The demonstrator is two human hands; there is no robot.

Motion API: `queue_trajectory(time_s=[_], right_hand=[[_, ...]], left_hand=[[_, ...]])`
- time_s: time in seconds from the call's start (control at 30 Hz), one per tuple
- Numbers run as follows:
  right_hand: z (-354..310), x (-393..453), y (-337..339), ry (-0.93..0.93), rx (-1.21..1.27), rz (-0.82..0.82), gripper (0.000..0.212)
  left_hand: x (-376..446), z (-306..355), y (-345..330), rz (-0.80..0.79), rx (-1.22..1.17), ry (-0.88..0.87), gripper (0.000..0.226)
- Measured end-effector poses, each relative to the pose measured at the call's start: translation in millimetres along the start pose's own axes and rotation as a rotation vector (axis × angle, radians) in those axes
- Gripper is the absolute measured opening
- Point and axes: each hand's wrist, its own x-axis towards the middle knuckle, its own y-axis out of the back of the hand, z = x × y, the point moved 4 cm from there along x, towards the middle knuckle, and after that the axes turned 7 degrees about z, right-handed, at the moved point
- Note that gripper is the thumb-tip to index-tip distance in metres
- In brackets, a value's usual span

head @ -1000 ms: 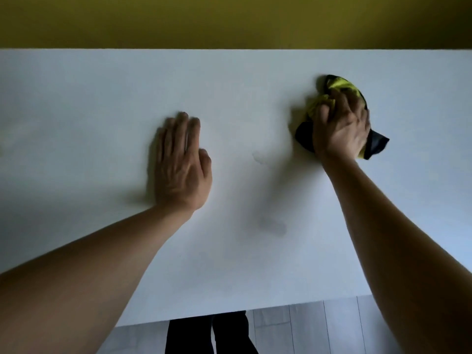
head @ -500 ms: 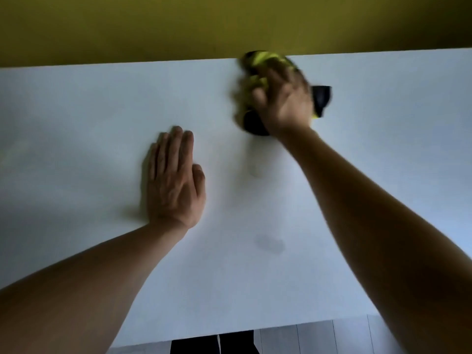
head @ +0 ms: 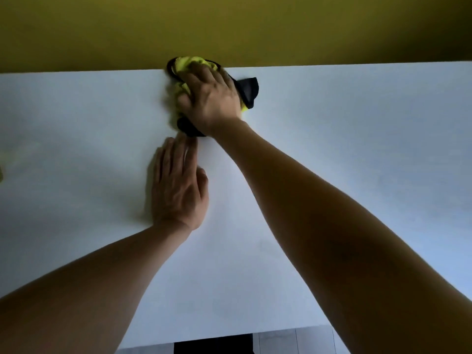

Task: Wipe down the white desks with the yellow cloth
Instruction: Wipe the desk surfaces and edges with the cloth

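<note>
- Head view: I look down on a smooth white desk top (head: 332, 154) that fills most of the frame, with a mustard-yellow wall (head: 229, 26) across the top.
- Head view, upper centre: my right hand (head: 212, 100) presses down on a bunched yellow cloth with black edging (head: 189, 66). The fingers are curled over the wad and grip it. The cloth sits at the far edge of the desk, touching the line where desk meets wall, and a black corner pokes out to the right of the hand.
- Head view, centre left: my left hand (head: 178, 185) lies flat on the desk, palm down, fingers straight and close together, holding nothing. Its fingertips are just below the cloth, very near it; I cannot tell whether they touch.
- Head view, bottom edge: a strip of grey plank floor (head: 293, 343) shows beyond the near desk edge.
- Progress, as I judge it: wiping is mid-stroke at the far edge. The surface looks evenly pale, so I cannot tell which parts are already wiped. Only one desk shows here; any other desks are out of frame.
</note>
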Motion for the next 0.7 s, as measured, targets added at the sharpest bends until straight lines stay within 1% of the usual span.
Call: queue_trajectory(time_s=[0.07,0.1,0.27,0.33,0.4,0.47,0.53,0.57,0.7], right_hand=[[14,-7,6,-0.004,0.022,-0.003,0.050],[32,-13,13,-0.045,0.021,0.026,0.051],[166,-63,70,-0.407,-0.076,0.203,0.054],[215,-85,91,-0.500,-0.100,0.225,0.053],[242,-101,102,-0.572,-0.095,0.244,0.053],[240,-107,100,-0.618,-0.083,0.260,0.054],[215,-110,94,-0.612,-0.076,0.267,0.054],[195,-112,88,-0.569,-0.065,0.253,0.054],[85,-145,55,-0.271,0.021,0.196,0.054]], left_hand=[[0,-1,1,0.009,-0.006,-0.004,0.061],[0,-1,1,0.015,-0.015,-0.010,0.061],[0,1,0,0.043,-0.058,-0.023,0.062],[0,0,-1,0.061,-0.069,-0.023,0.061],[0,0,-3,0.072,-0.074,-0.025,0.060],[-1,-2,-5,0.076,-0.078,-0.025,0.060],[-2,-2,-5,0.078,-0.084,-0.027,0.060],[-2,-2,-5,0.082,-0.089,-0.030,0.059],[-3,-4,-3,0.111,-0.090,-0.045,0.058]])
